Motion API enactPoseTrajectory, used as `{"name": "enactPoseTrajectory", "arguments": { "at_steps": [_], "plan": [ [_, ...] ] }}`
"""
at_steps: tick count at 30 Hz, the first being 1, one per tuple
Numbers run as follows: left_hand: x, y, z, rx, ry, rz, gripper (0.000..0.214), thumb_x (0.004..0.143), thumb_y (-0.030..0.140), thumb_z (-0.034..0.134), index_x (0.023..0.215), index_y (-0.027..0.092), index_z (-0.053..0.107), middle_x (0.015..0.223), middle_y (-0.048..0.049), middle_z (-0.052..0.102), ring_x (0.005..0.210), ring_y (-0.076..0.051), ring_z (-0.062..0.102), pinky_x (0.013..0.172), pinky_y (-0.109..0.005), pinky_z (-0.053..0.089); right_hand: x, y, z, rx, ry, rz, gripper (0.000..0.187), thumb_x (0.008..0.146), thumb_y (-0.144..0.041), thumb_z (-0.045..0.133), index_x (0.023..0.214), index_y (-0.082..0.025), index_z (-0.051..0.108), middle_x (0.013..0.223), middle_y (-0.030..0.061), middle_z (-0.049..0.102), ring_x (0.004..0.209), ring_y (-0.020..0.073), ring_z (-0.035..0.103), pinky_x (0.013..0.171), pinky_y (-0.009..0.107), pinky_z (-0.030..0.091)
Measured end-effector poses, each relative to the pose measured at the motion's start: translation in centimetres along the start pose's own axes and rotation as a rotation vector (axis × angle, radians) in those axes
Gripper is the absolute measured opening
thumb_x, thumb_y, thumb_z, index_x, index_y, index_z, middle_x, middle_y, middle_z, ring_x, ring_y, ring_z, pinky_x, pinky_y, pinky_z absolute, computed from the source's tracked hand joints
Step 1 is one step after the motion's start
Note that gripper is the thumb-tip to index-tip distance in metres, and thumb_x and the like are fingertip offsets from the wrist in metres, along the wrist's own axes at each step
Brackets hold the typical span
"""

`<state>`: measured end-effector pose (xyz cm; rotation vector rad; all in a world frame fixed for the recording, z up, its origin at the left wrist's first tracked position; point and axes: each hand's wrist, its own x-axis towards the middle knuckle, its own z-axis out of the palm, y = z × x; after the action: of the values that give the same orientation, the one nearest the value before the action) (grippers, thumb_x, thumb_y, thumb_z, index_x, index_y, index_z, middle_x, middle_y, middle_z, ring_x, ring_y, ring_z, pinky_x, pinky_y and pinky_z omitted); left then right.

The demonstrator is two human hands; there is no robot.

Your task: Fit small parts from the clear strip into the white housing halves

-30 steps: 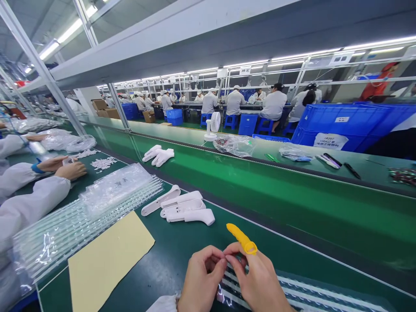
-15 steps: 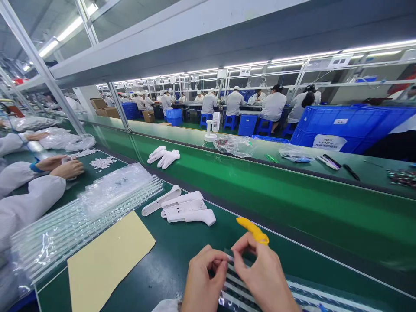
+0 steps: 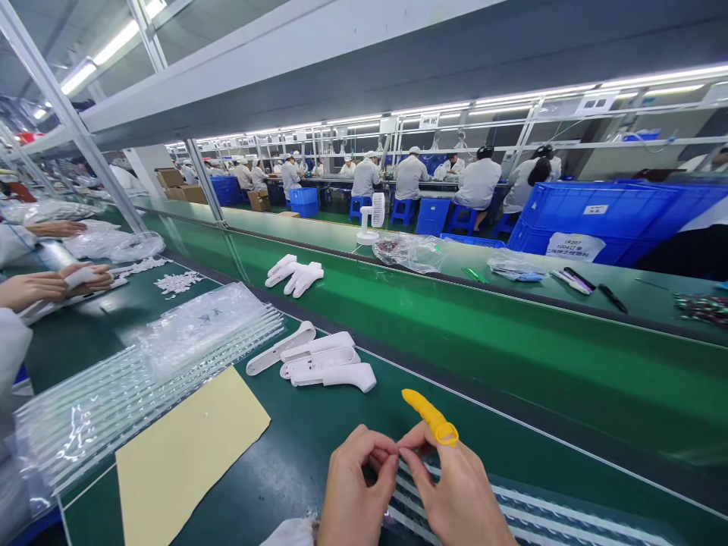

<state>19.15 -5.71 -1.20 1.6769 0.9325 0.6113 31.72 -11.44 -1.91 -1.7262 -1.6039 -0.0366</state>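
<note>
My left hand (image 3: 356, 493) and my right hand (image 3: 455, 493) meet at the bottom centre, fingertips pinched together on something too small to make out. The right index finger wears a yellow finger cot (image 3: 428, 415) and points up and left. Under both hands lies a clear plastic sheet with white strips (image 3: 523, 519). Several white plastic housing shells (image 3: 318, 360) lie on the dark green bench just beyond my hands.
A yellow paper sheet (image 3: 187, 455) and a stack of clear plastic trays (image 3: 136, 379) lie at left. White parts (image 3: 296, 277) ride the green conveyor belt (image 3: 512, 356). A co-worker's hands (image 3: 51, 282) work at far left. Blue crates (image 3: 614, 220) stand at right.
My right hand drew back toward the left hand, the cotted finger swinging left. The white parts on the belt drifted right. The co-worker's hands shifted left.
</note>
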Motion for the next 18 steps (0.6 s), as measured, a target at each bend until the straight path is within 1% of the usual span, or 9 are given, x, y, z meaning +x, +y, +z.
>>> {"name": "enactPoseTrajectory", "arguments": {
  "at_steps": [3, 5, 7, 10, 12, 15, 17, 18],
  "plan": [
    [-0.1, 0.1, 0.1, 0.024, 0.003, 0.009, 0.015, 0.074, 0.024, 0.047, 0.071, 0.016, 0.061, 0.069, -0.0021, 0.052, 0.063, -0.013, 0.051, 0.058, -0.022, 0.038, 0.5, -0.6, 0.2, -0.028, 0.014, 0.023, 0.014, 0.072, -0.013, 0.039, 0.069, -0.022, 0.049, 0.061, 0.0004, 0.06, 0.052, 0.0148, 0.06, 0.046, 0.025, 0.048],
    [0.0, 0.2, 0.1, 0.012, 0.001, -0.005, 0.015, 0.073, 0.024, 0.047, 0.07, 0.016, 0.06, 0.07, -0.0021, 0.052, 0.064, -0.013, 0.051, 0.058, -0.023, 0.038, 0.9, -0.9, 0.3, 0.018, 0.001, 0.099, 0.013, 0.067, -0.014, 0.038, 0.064, -0.022, 0.047, 0.056, 0.0, 0.059, 0.049, 0.0149, 0.058, 0.044, 0.026, 0.047],
    [0.0, 0.4, -0.1, -0.016, -0.005, -0.046, 0.015, 0.071, 0.025, 0.048, 0.071, 0.016, 0.059, 0.069, -0.0018, 0.052, 0.063, -0.012, 0.05, 0.059, -0.023, 0.038, 1.4, -1.0, 0.0, 0.103, -0.011, 0.208, 0.011, 0.063, -0.017, 0.038, 0.06, -0.022, 0.047, 0.055, 0.0002, 0.058, 0.05, 0.0155, 0.058, 0.047, 0.027, 0.048],
    [0.1, 0.8, -0.6, -0.066, -0.017, -0.171, 0.021, 0.069, 0.034, 0.048, 0.073, 0.015, 0.056, 0.062, 0.0002, 0.049, 0.055, -0.011, 0.045, 0.053, -0.023, 0.038, 2.3, -0.5, -1.2, 0.257, -0.025, 0.433, 0.006, 0.059, -0.023, 0.042, 0.056, -0.022, 0.047, 0.056, 0.0019, 0.058, 0.055, 0.0176, 0.059, 0.056, 0.032, 0.049],
    [0.2, 0.9, -0.9, -0.098, -0.025, -0.259, 0.03, 0.067, 0.042, 0.047, 0.074, 0.014, 0.054, 0.061, 0.0011, 0.046, 0.051, -0.01, 0.043, 0.047, -0.023, 0.039, 2.8, 0.2, -2.4, 0.373, -0.034, 0.56, 0.008, 0.058, -0.029, 0.046, 0.056, -0.021, 0.048, 0.059, 0.0034, 0.059, 0.058, 0.018, 0.059, 0.06, 0.033, 0.049],
    [0.3, 0.9, -1.0, -0.109, -0.035, -0.322, 0.039, 0.063, 0.05, 0.045, 0.077, 0.014, 0.052, 0.063, 0.001, 0.047, 0.049, -0.011, 0.045, 0.043, -0.025, 0.043, 3.2, 0.9, -3.7, 0.526, -0.043, 0.648, 0.017, 0.059, -0.036, 0.052, 0.057, -0.02, 0.05, 0.06, 0.0029, 0.057, 0.058, 0.0157, 0.056, 0.058, 0.029, 0.047],
    [0.3, 0.7, -1.1, -0.06, -0.021, -0.315, 0.038, 0.065, 0.049, 0.043, 0.079, 0.015, 0.052, 0.063, 0.0007, 0.047, 0.049, -0.012, 0.046, 0.04, -0.025, 0.043, 3.0, 1.4, -4.3, 0.609, -0.039, 0.685, 0.021, 0.06, -0.039, 0.054, 0.06, -0.019, 0.05, 0.056, 0.0002, 0.054, 0.052, 0.0129, 0.053, 0.053, 0.027, 0.045],
    [0.3, 0.5, -1.3, -0.013, -0.003, -0.297, 0.035, 0.066, 0.046, 0.043, 0.081, 0.015, 0.052, 0.064, 0.0003, 0.048, 0.051, -0.013, 0.047, 0.04, -0.025, 0.043, 2.8, 1.6, -4.5, 0.648, -0.033, 0.709, 0.022, 0.061, -0.04, 0.055, 0.062, -0.019, 0.049, 0.054, -0.0013, 0.053, 0.049, 0.0117, 0.051, 0.051, 0.026, 0.043]
  ]
}}
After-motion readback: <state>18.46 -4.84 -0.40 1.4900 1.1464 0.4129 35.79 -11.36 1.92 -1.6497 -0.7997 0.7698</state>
